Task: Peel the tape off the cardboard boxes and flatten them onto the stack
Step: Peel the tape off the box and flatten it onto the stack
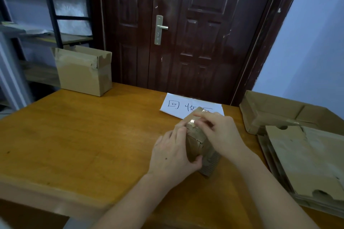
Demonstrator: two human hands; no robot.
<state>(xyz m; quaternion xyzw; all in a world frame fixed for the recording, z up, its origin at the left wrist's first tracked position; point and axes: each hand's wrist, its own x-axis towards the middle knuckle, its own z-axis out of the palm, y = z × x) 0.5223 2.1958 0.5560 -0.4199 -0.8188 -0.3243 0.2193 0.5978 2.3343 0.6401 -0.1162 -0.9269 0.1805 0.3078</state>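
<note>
Holding a small cardboard box (197, 143) between them, both hands work above the wooden table (78, 135). The left hand (173, 156) grips the box from its left side, with the thumb curled under the near corner and the fingers wrapped on the far side. The right hand (221, 134) rests on top, and its fingertips (200, 120) are pinched together on the shiny tape (191, 122) at the upper far corner of the box. Just right of the right hand lies the stack of flattened cardboard (305, 160). Just beyond the fingertips, partly hidden by the box, is a white paper with handwritten characters (178, 105). Far to the left of the left fingers stands a bigger taped box (83, 72), upright, at the back edge of the table. Behind all is a dark brown door (186, 24).
</note>
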